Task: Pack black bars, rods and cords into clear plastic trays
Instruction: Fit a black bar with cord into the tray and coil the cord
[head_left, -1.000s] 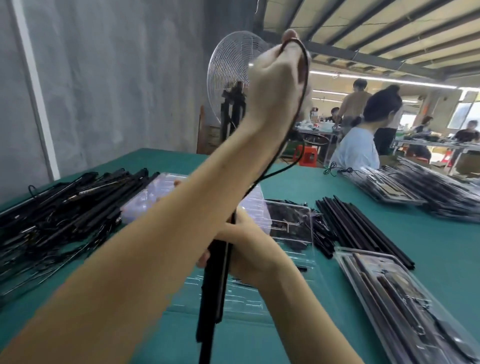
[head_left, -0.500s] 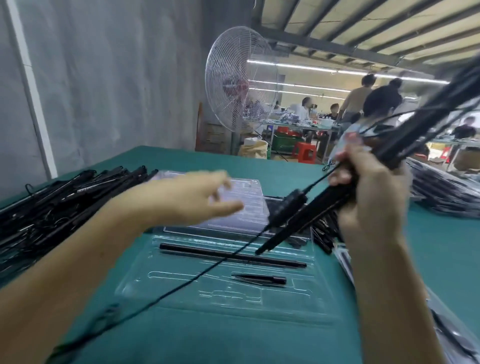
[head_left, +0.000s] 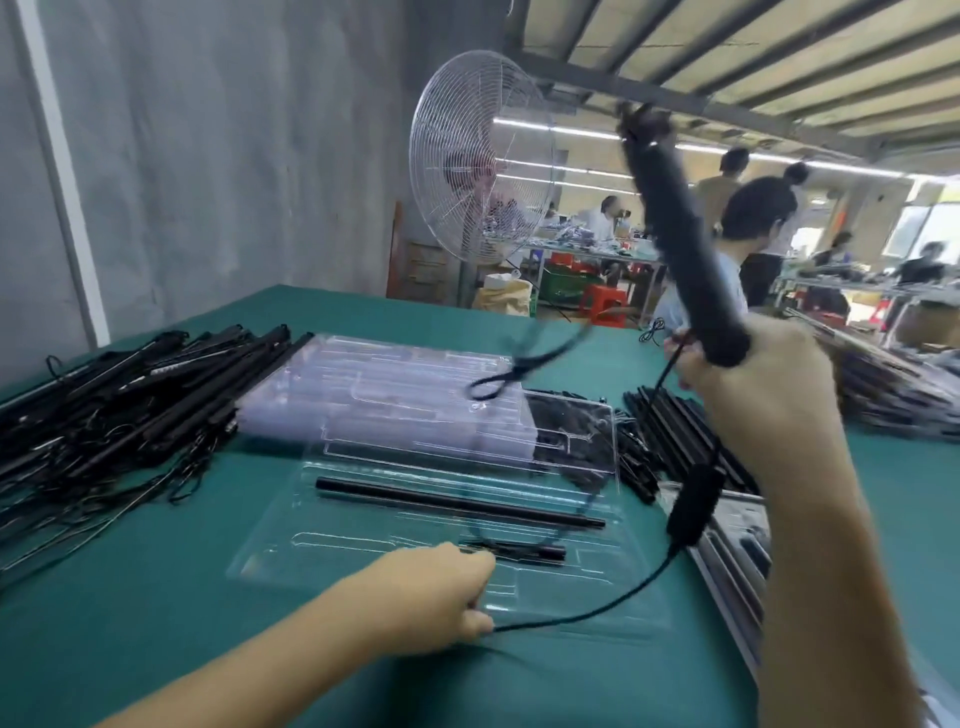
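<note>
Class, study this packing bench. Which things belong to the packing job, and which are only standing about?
Part of the job:
the black bar, gripped by the right hand
the cord, pinched by the left hand
the clear tray, holding a rod
the spare trays
the bar pile

Only standing about:
the fan
the red stool

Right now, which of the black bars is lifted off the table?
The thick bar held up by the right hand; the rest lie flat, one in the clear tray, others in piles on the table.
</note>
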